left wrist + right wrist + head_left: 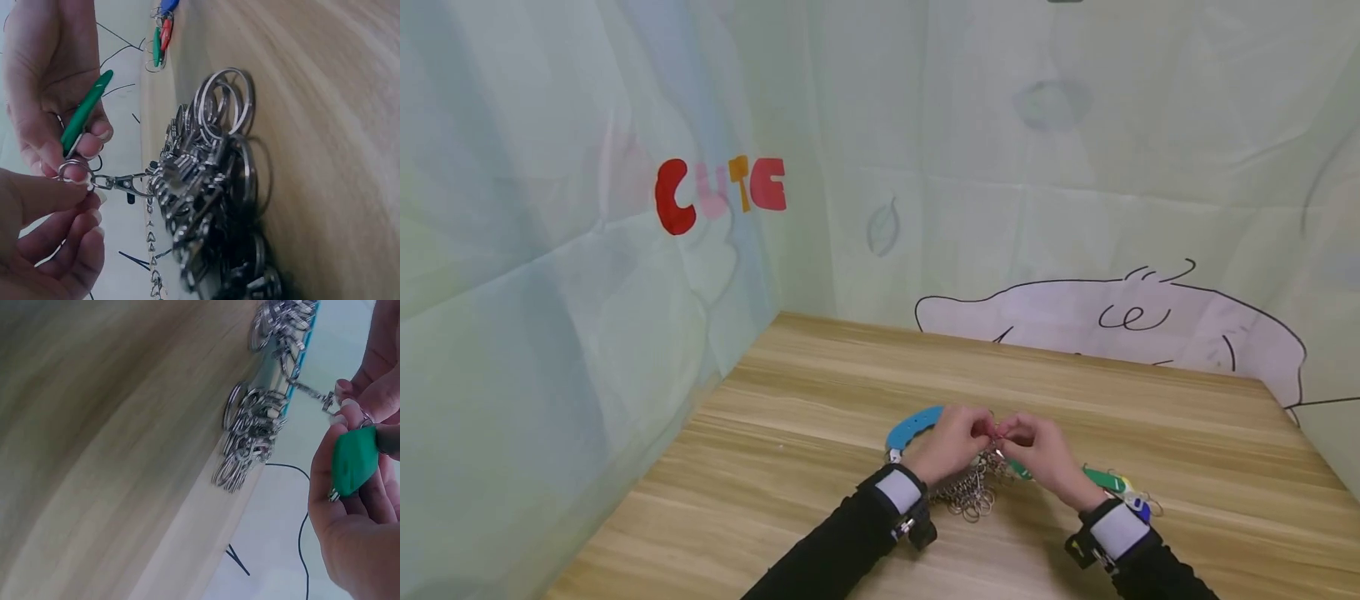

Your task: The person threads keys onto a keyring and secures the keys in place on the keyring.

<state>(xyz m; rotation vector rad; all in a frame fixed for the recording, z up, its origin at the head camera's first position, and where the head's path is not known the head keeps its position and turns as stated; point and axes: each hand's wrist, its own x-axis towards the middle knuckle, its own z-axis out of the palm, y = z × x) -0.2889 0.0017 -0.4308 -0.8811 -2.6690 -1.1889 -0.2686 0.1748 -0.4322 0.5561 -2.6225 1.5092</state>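
Note:
My left hand (951, 446) and right hand (1037, 454) meet fingertip to fingertip above the table. The left thumb and fingers pinch a small metal split ring (74, 169) joined to a silver swivel clasp (122, 183). A green key tag (354, 459) lies in the curled fingers of my right hand, its own end ring close to the split ring; whether the two are linked I cannot tell. Under the hands hangs or lies a dense bunch of silver rings and clasps (212, 169), which the clasp seems to reach.
A curved blue band (913, 427) lies on the wooden table (820, 375) beyond my left hand. Beside my right wrist are more coloured tags with rings (1105, 479), green, red and blue among them. A thin chain (151, 250) shows behind the bunch. Printed cloth (880, 125) walls the table.

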